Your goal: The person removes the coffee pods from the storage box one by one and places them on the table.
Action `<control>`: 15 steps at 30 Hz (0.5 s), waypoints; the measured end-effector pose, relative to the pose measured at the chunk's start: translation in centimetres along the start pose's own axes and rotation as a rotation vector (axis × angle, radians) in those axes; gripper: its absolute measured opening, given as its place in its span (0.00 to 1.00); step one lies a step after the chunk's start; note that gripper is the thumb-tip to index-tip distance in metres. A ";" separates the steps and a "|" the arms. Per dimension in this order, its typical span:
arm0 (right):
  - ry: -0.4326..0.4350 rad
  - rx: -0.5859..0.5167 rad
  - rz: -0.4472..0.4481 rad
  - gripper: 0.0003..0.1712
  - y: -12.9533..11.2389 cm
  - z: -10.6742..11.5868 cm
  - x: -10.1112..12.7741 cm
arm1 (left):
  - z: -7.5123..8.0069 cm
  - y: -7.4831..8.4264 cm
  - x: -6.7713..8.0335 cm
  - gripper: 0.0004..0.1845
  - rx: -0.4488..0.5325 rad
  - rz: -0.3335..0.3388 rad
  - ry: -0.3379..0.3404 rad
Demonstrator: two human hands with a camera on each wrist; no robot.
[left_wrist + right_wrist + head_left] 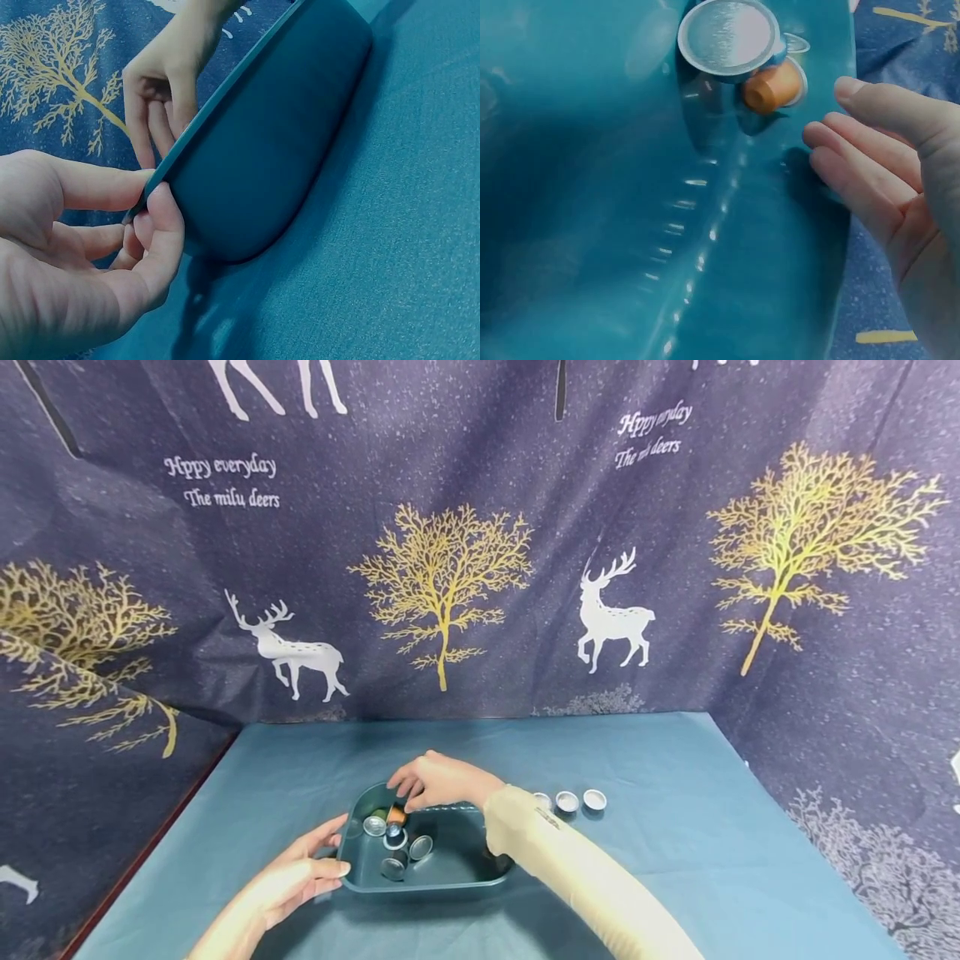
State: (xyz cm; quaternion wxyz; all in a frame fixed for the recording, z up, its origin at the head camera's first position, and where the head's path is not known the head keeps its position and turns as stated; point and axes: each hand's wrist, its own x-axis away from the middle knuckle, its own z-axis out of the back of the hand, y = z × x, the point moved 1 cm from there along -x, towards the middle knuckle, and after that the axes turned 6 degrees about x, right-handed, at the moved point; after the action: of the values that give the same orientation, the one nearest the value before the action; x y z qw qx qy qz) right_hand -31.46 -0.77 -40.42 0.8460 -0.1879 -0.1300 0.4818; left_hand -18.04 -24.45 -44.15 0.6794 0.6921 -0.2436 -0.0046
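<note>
A dark teal plastic tray (427, 887) holds several coffee capsules with silver lids. My left hand (296, 872) pinches its left rim between thumb and fingers; in the left wrist view the tray's outer wall (277, 127) appears tilted. My right hand (438, 779) hangs over the back left corner, its fingers loosely bent and holding nothing. Just beside those fingers is an orange capsule (772, 88), apart from them. A dark blue capsule (394, 833) and a lid-up capsule (422, 847) lie near it. The right sleeve hides part of the tray's right end.
To the right of the tray, a short row of silver capsules (567, 802) stands on the teal tablecloth (675, 843), partly behind the right sleeve. A dark blue curtain (480, 468) with trees and deer hangs behind the table.
</note>
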 end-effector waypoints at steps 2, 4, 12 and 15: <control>-0.007 0.010 -0.016 0.24 -0.1 -0.3 -0.4 | 0.0 0.0 0.1 0.48 -0.002 0.000 0.005; -0.010 0.015 -0.029 0.23 -0.2 -0.6 -0.7 | 0.0 0.0 0.1 0.48 0.000 -0.004 0.003; 0.010 0.104 -0.031 0.18 -0.4 -2.5 -1.5 | -0.1 -0.1 0.1 0.48 -0.007 -0.005 0.023; 0.012 0.147 -0.014 0.18 -0.5 -3.0 -1.7 | -0.1 -0.2 0.0 0.48 -0.005 -0.011 0.023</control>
State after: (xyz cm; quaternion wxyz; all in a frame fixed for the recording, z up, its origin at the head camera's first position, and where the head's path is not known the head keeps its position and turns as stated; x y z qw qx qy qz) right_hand -30.71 -3.01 -42.97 0.8617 -0.1273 -0.0905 0.4828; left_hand -17.93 -24.41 -44.28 0.6838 0.6918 -0.2320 -0.0007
